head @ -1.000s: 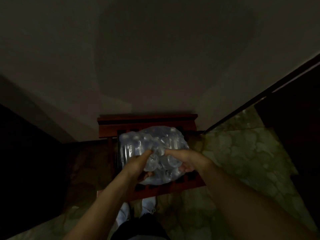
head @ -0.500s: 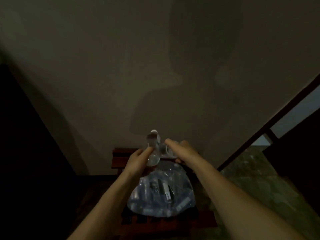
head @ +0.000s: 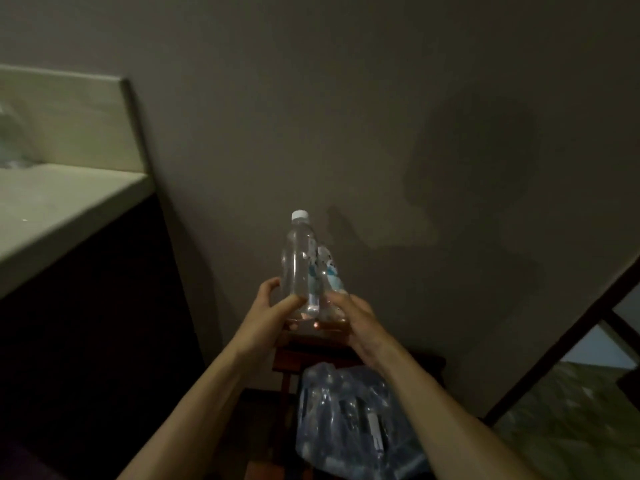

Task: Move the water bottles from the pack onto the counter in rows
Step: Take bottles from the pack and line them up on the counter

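Observation:
Two clear water bottles are held upright in mid-air before the wall. My left hand [head: 273, 313] grips the base of the taller-looking bottle [head: 296, 268], which has a white cap. My right hand [head: 353, 318] holds the second bottle [head: 330, 277] right beside it, partly hidden behind the first. Below them the plastic-wrapped pack [head: 349, 427] with several bottles rests on a dark red wooden stool [head: 294, 358]. The pale counter [head: 52, 202] lies at the left, above a dark cabinet.
A blurred clear object [head: 12, 136] stands on the counter at the far left edge. A grey wall fills the background. A dark door frame [head: 554, 348] and patterned floor [head: 571, 427] are at the right.
Both hands have lifted a bottle each out of the pack and raised them. The view has swung up and left, bringing the counter into sight.

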Tool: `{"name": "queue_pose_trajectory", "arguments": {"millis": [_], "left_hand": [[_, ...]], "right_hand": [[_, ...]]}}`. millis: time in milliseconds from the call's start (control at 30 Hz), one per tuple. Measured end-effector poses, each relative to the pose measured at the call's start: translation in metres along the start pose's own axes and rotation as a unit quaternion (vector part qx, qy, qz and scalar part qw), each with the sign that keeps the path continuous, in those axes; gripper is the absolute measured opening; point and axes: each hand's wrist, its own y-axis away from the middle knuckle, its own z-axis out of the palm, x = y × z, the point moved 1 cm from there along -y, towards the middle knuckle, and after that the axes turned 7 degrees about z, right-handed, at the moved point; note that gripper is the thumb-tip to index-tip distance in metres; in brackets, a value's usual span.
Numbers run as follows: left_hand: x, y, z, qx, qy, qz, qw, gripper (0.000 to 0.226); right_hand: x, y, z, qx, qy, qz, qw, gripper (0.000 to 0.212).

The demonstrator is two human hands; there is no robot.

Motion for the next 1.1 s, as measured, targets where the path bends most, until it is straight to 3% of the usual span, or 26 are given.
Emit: {"name": "queue_pose_trajectory", "arguments": {"millis": [100, 200, 367, 533, 700, 833, 967, 1100], "left_hand": [[0.027, 0.004, -0.023, 0.004, -0.048, 0.064, 0.997, 0.067], [0.058, 0.013, -0.049, 0.021, -0.078, 0.137, 0.987, 0.061], [0.086, 0.03, -0.109, 0.072, -0.115, 0.24, 0.961, 0.065], [0.089, 0.047, -0.175, 0.102, -0.148, 0.271, 0.946, 0.066], [0.086, 0.058, -0.239, 0.123, -0.191, 0.276, 0.934, 0.066], [0.089, 0.06, -0.273, 0.131, -0.202, 0.291, 0.926, 0.067], [0.099, 0.056, -0.303, 0.149, -0.221, 0.306, 0.914, 0.06], [0.114, 0.045, -0.335, 0.157, -0.247, 0.307, 0.906, 0.044]], "right_hand": [[-0.018, 0.007, 0.029, -0.044, 0.0, -0.053, 0.998, 0.049], [-0.037, 0.009, 0.065, -0.081, -0.002, -0.1, 0.992, 0.063], [-0.05, 0.016, 0.138, -0.066, 0.046, -0.171, 0.982, 0.064], [-0.046, 0.02, 0.206, -0.065, 0.092, -0.203, 0.973, 0.072], [-0.032, 0.024, 0.275, -0.065, 0.087, -0.205, 0.973, 0.052], [-0.038, 0.019, 0.31, -0.027, 0.089, -0.197, 0.976, 0.053], [-0.045, 0.005, 0.333, -0.058, 0.117, -0.209, 0.969, 0.06], [-0.054, -0.013, 0.361, -0.075, 0.142, -0.206, 0.965, 0.038]]}}
